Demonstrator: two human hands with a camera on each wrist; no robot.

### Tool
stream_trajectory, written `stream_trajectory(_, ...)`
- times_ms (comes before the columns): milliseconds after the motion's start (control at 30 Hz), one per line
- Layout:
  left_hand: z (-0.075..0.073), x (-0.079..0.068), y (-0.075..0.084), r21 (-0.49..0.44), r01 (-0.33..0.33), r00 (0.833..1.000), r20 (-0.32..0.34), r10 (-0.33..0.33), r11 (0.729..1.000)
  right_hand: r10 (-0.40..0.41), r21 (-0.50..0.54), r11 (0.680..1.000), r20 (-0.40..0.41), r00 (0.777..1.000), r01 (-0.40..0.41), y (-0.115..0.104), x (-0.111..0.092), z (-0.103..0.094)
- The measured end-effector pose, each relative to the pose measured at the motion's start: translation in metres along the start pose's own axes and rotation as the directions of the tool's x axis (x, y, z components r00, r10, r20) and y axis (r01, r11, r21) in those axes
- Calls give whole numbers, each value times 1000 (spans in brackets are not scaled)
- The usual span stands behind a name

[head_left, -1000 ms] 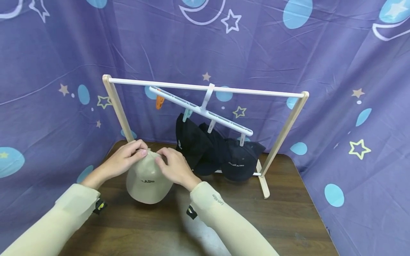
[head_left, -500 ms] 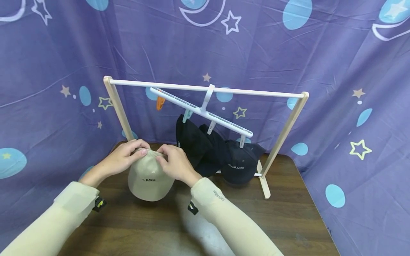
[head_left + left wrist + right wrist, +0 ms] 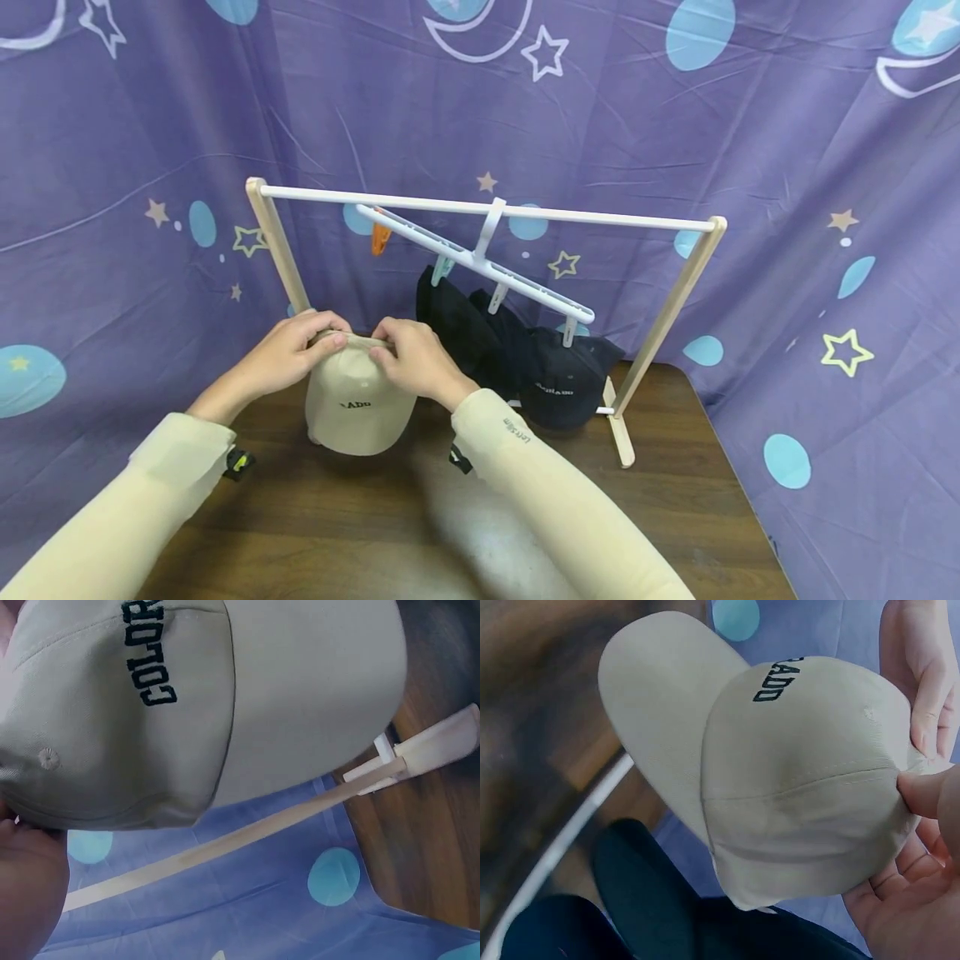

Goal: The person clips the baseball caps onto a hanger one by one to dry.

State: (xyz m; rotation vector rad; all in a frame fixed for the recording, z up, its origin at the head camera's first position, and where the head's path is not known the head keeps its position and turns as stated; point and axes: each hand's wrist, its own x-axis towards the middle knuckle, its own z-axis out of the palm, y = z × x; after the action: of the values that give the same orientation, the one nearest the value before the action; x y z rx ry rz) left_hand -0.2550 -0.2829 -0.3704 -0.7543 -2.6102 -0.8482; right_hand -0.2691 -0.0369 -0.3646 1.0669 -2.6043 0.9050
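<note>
A beige baseball cap [image 3: 358,400] with dark lettering hangs brim down between my hands, left of the dark caps. My left hand [image 3: 306,343] pinches its crown at the upper left, thumb in front. On the upper right of the crown, my right hand [image 3: 420,358] pinches the fabric between thumb and fingers. The right wrist view shows both hands gripping the top of the cap [image 3: 802,780], the right thumb pressed on it. In the left wrist view the cap's brim [image 3: 315,690] overlaps the rack's wooden leg [image 3: 442,746].
A white hanger [image 3: 480,262] hangs tilted from the rack's white bar [image 3: 600,217]. An orange clip [image 3: 381,237] at its left end holds nothing. Dark caps [image 3: 558,379] hang from its other clips. The rack stands on a brown wooden table [image 3: 675,483] before a purple curtain [image 3: 750,167].
Both hands have lifted the beige cap and carried it slightly right, toward the hanger. The hanger and dark caps stay nearly in place.
</note>
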Motion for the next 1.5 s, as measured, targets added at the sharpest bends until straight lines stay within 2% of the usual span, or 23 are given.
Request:
stream_trajectory(100, -2, 4, 1, -21, 16, 1000, 1, -16, 1000, -18, -50, 999, 14, 1000, 19, -1, 6, -10)
stream_trajectory(233, -8, 9, 3, -43, 32, 999, -11, -32, 999, -62, -197, 979, -2, 998, 60, -6, 18, -26)
stream_trajectory(333, -12, 13, 3, -54, 28, 999, -25, -30, 998, -86, -313, 947, -44, 995, 68, -12, 28, -40)
stream_trajectory(533, -15, 21, 3, -86, 40, 998, -34, -43, 995, -129, -412, 910, -156, 979, 54, -21, 52, -64)
stream_trajectory(633, -15, 25, 4, -116, 69, 997, -32, -73, 991, -94, -475, 880, -166, 982, 4, -23, 64, -72)
stream_trajectory(767, -17, 28, 8, -149, 96, 994, -29, -101, 984, 5, -555, 828, -141, 990, -84, -25, 78, -76)
stream_trajectory(867, -17, 29, 9, -165, 98, 994, -36, -106, 981, 70, -566, 814, -127, 989, -130, -25, 86, -78)
stream_trajectory(1100, -19, 31, 10, -175, 82, 995, -42, -91, 981, 182, -513, 834, -95, 979, -205, -23, 94, -81)
stream_trajectory(1233, -19, 30, 10, -192, 87, 995, -38, -96, 978, 208, -500, 837, -85, 974, -223, -24, 95, -79)
stream_trajectory(1500, -17, 31, 9, -220, 94, 994, -34, -104, 971, 210, -529, 819, -84, 974, -222, -30, 95, -79)
